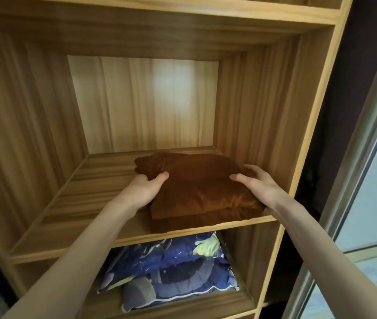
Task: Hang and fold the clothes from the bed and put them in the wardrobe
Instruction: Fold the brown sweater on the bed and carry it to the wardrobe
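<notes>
RISK: front edge of the folded brown garment (202, 187) is sitting at the shelf (68, 203) lip, so it may be sliding off or unfolding on release | LOOK: rust-brown, velvety, layered | WHERE: shelf's 4 o'clock corner | HANDS: left hand (145, 191) and right hand (257, 184) are gripping its sides, thumbs on top, other fingers partly hidden

Blue patterned bedding (169, 270), packed in clear zip bag, lies below both hands, under their level, toward right half of lower compartment. Pattern: dark blue ground, grey and pale yellow-green shapes. White piping runs along bag's near edge. Dark curtain (344, 111) hangs right of right hand, top to bottom of view. Sliding window frame (364, 157) stands further right, tilted in wide-angle view; pale glass (376, 203) beyond it, horizontal rail lower down.
</notes>
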Demonstrator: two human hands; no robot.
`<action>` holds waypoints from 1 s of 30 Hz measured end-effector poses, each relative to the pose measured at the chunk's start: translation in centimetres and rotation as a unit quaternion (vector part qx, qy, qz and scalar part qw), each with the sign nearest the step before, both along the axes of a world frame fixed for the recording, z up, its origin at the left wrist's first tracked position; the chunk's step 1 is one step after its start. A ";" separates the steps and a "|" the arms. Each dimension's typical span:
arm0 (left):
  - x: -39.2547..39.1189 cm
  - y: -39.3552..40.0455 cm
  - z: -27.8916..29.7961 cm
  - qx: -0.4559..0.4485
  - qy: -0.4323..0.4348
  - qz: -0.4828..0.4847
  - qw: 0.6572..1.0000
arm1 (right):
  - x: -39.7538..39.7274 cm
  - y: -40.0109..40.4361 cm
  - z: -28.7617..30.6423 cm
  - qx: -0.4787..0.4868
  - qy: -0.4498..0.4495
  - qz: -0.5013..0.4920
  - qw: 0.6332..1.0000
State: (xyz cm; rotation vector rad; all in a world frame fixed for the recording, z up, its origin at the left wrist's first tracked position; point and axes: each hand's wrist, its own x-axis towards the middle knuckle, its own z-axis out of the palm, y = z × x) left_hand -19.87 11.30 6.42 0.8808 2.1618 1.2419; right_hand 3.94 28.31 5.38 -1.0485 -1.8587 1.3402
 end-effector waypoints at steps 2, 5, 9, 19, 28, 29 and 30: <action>-0.5 0.0 0.0 -0.076 0.118 0.013 0.990 | 0.1 0.4 0.2 0.096 -0.037 -0.004 0.995; -0.8 0.0 0.4 -0.087 0.282 0.079 0.952 | -0.4 0.5 1.8 0.225 -0.042 0.029 0.973; 0.2 1.7 1.6 -0.037 0.325 0.000 0.945 | -3.1 -0.5 3.1 0.302 -0.145 0.075 0.939; 0.1 3.1 -2.1 -0.092 0.322 -0.093 0.938 | -4.3 -0.8 0.8 0.308 -0.321 0.113 0.888; 0.5 2.4 -2.3 -0.048 0.337 -0.094 0.935 | -4.2 -1.5 0.8 0.327 -0.322 0.098 0.883; 0.7 2.1 -2.3 -0.026 0.347 -0.088 0.933 | -4.0 -1.8 0.9 0.337 -0.314 0.089 0.883; 0.9 1.7 -2.3 -0.001 0.361 -0.082 0.929 | -3.9 -2.2 0.9 0.348 -0.298 0.075 0.886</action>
